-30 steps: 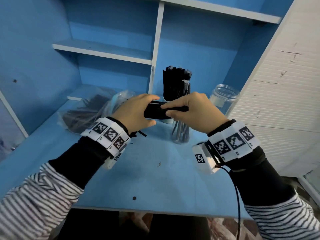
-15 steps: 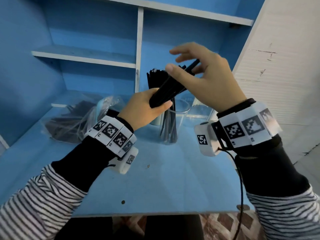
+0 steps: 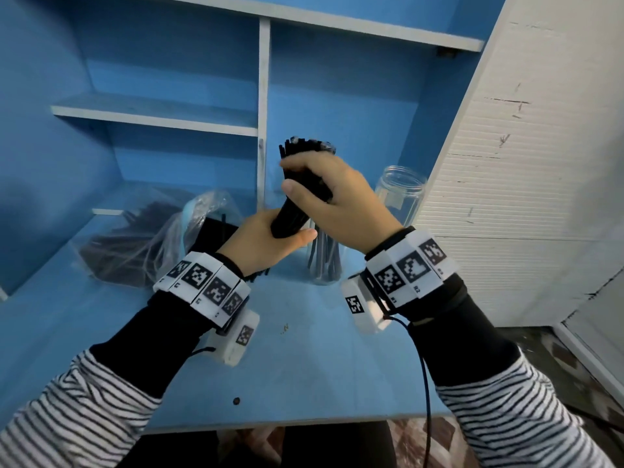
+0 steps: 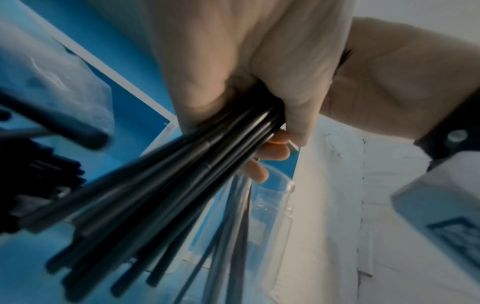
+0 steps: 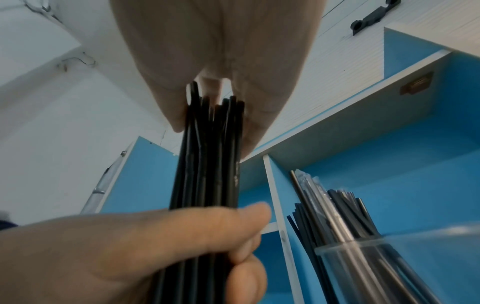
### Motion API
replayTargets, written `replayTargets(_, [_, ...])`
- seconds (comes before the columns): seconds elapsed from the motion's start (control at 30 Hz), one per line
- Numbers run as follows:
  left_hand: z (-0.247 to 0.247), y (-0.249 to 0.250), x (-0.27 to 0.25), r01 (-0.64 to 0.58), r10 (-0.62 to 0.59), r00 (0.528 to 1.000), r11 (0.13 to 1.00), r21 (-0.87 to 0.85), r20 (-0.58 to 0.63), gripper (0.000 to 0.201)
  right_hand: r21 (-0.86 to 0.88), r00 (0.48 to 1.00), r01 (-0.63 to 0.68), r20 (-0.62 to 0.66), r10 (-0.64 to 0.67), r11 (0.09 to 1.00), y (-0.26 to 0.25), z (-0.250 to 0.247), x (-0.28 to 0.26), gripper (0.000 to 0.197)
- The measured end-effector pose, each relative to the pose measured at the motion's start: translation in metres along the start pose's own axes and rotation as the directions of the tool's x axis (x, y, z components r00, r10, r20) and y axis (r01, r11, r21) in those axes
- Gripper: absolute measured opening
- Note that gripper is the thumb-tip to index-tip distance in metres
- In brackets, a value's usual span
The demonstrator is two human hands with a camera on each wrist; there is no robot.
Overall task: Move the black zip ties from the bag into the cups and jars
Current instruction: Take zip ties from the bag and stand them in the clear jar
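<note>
A thick bundle of black zip ties [image 3: 293, 216] stands nearly upright, held by both hands above the blue desk [image 3: 304, 359]. My left hand [image 3: 270, 239] grips its lower end and my right hand [image 3: 320, 192] is curled round its upper part. In the right wrist view the bundle [image 5: 210, 164] runs from my right palm down into my left fist [image 5: 155, 246]. Just behind and below stands a clear glass [image 3: 324, 265] holding several ties. A cup packed with ties [image 3: 305, 146] rises behind my hands. An empty clear jar [image 3: 400, 194] stands to the right. The plastic bag [image 3: 135, 244] with ties lies at left.
Blue shelving [image 3: 162, 116] with a white upright divider [image 3: 263, 96] backs the desk. A white panelled wall [image 3: 506, 197] closes the right side, close to the jar. A black cable [image 3: 423, 383] hangs from my right wrist over the desk's front edge.
The bundle swung from level to nearly upright. My right hand, loose-fingered at its top half a second ago, now wraps round the upper part. My left hand kept its grip.
</note>
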State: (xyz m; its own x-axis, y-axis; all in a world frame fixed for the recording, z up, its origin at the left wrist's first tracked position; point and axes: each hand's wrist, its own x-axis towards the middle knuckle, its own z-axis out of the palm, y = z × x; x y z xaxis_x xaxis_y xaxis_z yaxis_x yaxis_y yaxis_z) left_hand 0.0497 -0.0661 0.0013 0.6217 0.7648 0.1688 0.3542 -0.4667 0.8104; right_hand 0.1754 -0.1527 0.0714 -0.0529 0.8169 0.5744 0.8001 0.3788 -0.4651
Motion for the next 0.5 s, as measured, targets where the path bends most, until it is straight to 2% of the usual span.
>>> replayTargets(0.07, [0.003,0.007,-0.003,0.004,-0.005,1.000,0.998,-0.066,-0.009,0.035,0.028,0.992,0.073,-0.107,-0.069,0.997,-0.001,0.001,0.003,0.036])
replayTargets(0.17, [0.009,0.022,-0.008,-0.020,0.023,1.000,0.971,-0.239,0.007,0.023,0.043,0.970,0.144,-0.206,-0.132,0.989,-0.004,0.002,0.007,0.033])
replayTargets(0.23, [0.014,0.025,-0.011,0.000,0.010,0.999,0.955,-0.298,0.033,0.019,0.053,0.979,0.128,-0.169,-0.118,0.990,-0.003,0.003,0.005,0.028])
replayTargets(0.33, [0.021,0.015,-0.013,0.066,-0.054,0.996,0.977,-0.201,0.064,0.013,0.016,0.999,0.042,-0.004,-0.042,0.999,0.008,0.009,-0.004,0.023])
replayTargets(0.4, [0.025,0.008,-0.016,0.099,-0.088,0.994,0.981,-0.166,0.071,0.009,-0.001,0.997,0.031,0.064,-0.031,1.000,0.013,0.015,-0.010,0.023])
replayTargets(0.5, [0.025,0.006,-0.016,0.115,-0.106,0.993,0.975,-0.189,0.058,0.011,0.017,0.997,0.080,-0.009,-0.080,0.997,0.015,0.018,-0.012,0.026])
